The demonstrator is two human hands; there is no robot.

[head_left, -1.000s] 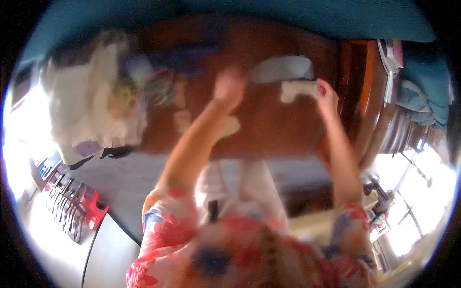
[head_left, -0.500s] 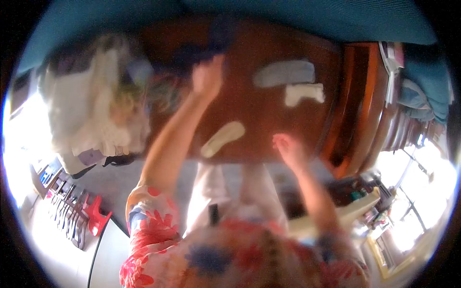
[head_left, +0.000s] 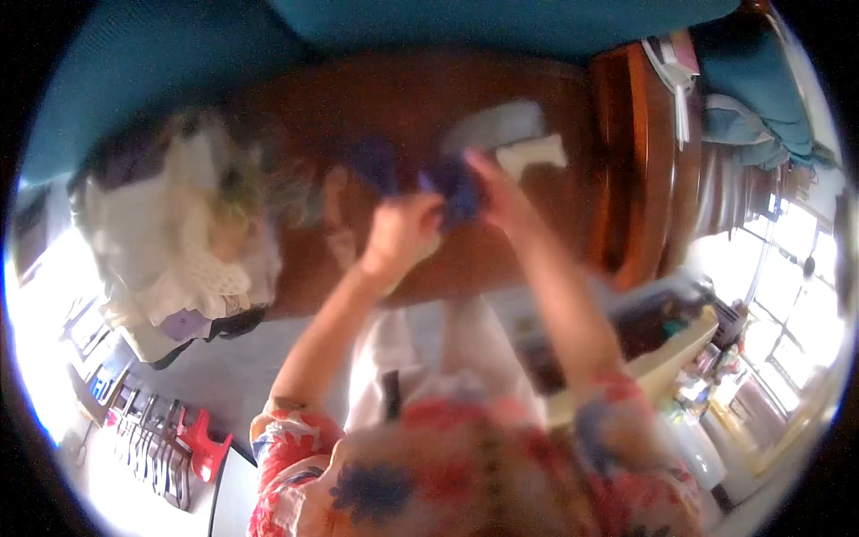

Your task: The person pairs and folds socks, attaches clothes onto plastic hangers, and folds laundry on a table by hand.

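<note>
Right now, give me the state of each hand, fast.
Left hand: curled closed, holding the dark blue cloth.
Right hand: fingers at the cloth's other side; too blurred to tell whether its grip is closed.

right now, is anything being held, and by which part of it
A dark blue cloth appears held by the left hand on its near side; the right hand is at its right side, but blur hides whether it grips.

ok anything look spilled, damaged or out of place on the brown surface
Nothing stands out: no spill or damage shows on the brown surface. The cloth heap at left looks rumpled, hardly odd. The dark blue cloth between left hand and right hand is too blurred to judge.
</note>
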